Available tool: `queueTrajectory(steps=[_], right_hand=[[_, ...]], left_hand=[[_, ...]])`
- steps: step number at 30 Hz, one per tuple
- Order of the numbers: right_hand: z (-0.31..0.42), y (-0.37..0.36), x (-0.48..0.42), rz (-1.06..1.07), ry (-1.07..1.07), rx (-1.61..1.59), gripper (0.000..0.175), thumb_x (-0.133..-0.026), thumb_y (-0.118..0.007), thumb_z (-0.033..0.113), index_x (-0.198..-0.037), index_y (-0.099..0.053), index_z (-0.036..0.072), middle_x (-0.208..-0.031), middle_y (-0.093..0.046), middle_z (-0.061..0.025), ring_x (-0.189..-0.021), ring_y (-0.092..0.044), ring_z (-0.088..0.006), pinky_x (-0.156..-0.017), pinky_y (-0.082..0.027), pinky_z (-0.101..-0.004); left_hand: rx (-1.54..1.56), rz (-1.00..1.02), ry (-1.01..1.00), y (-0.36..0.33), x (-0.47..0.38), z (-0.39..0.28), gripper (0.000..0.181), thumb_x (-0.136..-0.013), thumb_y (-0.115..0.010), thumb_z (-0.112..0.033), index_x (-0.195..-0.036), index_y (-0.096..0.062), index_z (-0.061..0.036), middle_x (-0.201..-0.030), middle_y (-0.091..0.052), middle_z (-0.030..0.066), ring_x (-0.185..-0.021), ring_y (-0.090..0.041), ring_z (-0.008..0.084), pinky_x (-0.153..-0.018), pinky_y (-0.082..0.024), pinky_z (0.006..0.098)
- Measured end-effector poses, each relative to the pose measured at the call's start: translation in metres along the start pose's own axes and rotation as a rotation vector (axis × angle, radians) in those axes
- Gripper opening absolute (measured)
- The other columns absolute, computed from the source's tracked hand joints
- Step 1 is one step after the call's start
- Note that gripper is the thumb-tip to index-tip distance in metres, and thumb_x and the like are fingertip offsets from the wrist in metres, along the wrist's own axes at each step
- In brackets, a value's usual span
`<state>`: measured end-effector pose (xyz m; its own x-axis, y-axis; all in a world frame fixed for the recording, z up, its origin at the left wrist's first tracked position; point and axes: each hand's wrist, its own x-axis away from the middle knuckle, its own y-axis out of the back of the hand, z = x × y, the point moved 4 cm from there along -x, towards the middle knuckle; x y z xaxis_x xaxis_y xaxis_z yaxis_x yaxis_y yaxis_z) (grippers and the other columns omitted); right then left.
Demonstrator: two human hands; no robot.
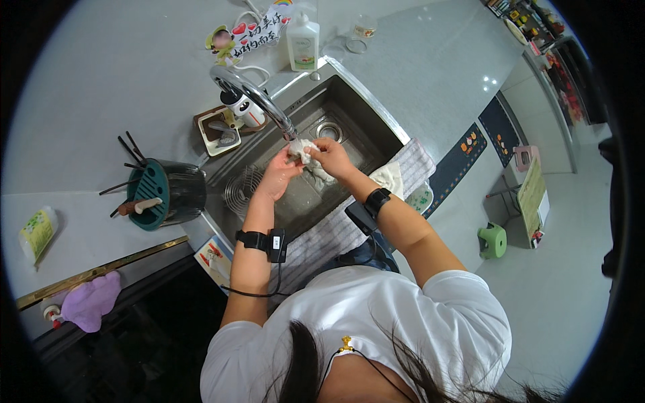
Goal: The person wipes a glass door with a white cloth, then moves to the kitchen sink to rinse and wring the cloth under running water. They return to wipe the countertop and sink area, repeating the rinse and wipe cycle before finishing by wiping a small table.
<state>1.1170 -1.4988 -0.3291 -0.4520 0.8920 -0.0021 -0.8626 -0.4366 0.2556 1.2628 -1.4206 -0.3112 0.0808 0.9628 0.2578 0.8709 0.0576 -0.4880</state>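
Beneath the spout of a chrome faucet (247,90), a wet white cloth (304,148) is bunched between my two hands. My left hand (278,174) has its fingers at the cloth's left side, and water glistens on its skin. From the right, my right hand (333,157) pinches the bunched part. A loose end of the cloth droops towards the floor of the stainless steel sink (370,106). Inside the sink, a coiled wire rack (242,191) lies at the left and a round drain strainer (330,131) sits at the back.
Left of the sink stands a knife holder (184,191) with handles sticking out. A caddy (216,146) and a pump bottle (303,45) stand behind the sink. Striped towelling (322,231) and a cream cloth (389,177) cover the front edge. A glass jar (362,32) is at the back.
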Motion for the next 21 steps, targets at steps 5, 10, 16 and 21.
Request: queueTrajectory(steps=[5, 10, 16, 21], right_hand=[[0.005, -0.005, 0.005, 0.093, -0.406, -0.215, 0.045, -0.097, -0.051, 0.043, -0.085, -0.063, 0.001, -0.078, -0.054, -0.0001, -0.073, -0.044, -0.0101, -0.065, -0.039, -0.0282], [0.022, -0.008, 0.010, 0.082, -0.464, -0.485, 0.043, -0.095, -0.055, 0.043, -0.092, -0.064, 0.001, -0.081, -0.058, -0.0004, -0.071, -0.048, -0.0091, -0.063, -0.041, -0.0271], [0.007, -0.005, 0.009, 0.073, -0.399, -0.522, 0.022, -0.093, -0.062, 0.028, -0.081, -0.061, 0.010, -0.065, -0.050, 0.0069, -0.060, -0.042, -0.0046, -0.055, -0.035, -0.0227], [-0.012, 0.005, 0.004, -0.122, -0.408, -0.694, 0.022, -0.099, -0.051, 0.029, -0.093, -0.060, 0.009, -0.083, -0.060, 0.0020, -0.074, -0.054, -0.0096, -0.071, -0.046, -0.0283]], left_hand=[[-0.496, -0.203, 0.127, 0.017, -0.010, 0.020, 0.028, -0.092, -0.059, -0.013, -0.118, -0.058, -0.0020, -0.112, -0.058, 0.0056, -0.098, -0.057, 0.0125, -0.085, -0.044, 0.0269], [-0.138, -0.389, -0.131, 0.016, -0.015, 0.020, 0.025, -0.098, -0.052, -0.024, -0.107, -0.062, -0.0031, -0.097, -0.062, 0.0026, -0.084, -0.057, 0.0095, -0.072, -0.045, 0.0264], [0.203, -0.463, -0.084, 0.002, -0.007, 0.026, 0.033, -0.101, -0.046, -0.031, -0.111, -0.059, -0.0018, -0.098, -0.063, 0.0031, -0.084, -0.058, 0.0110, -0.073, -0.046, 0.0276], [0.291, -0.425, -0.095, 0.005, -0.006, 0.037, 0.041, -0.102, -0.044, -0.033, -0.122, -0.053, 0.0008, -0.117, -0.059, 0.0089, -0.105, -0.057, 0.0170, -0.089, -0.045, 0.0313]])
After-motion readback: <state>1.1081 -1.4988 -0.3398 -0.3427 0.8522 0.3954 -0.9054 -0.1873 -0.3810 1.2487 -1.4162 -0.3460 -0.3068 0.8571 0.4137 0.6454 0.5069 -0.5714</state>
